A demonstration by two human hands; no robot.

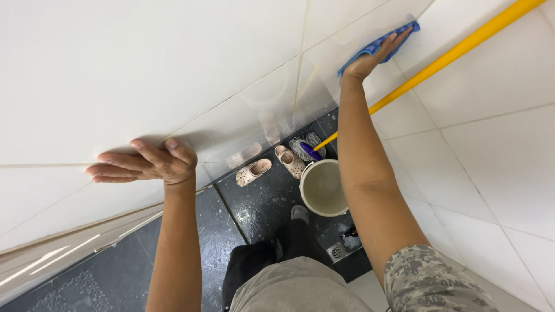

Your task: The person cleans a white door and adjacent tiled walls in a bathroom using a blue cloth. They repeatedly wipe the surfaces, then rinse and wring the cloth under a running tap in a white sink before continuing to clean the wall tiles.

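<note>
My right hand is raised high and presses a blue cloth flat against the white tiled wall, near a vertical grout line. My left hand rests lower on the same wall, palm flat and fingers spread, holding nothing. Both arms stretch up from the bottom of the view.
A yellow mop handle leans against the wall on the right, its purple head down by a white bucket of murky water. A pair of pink clogs lies on the wet dark floor. A floor drain sits by my feet.
</note>
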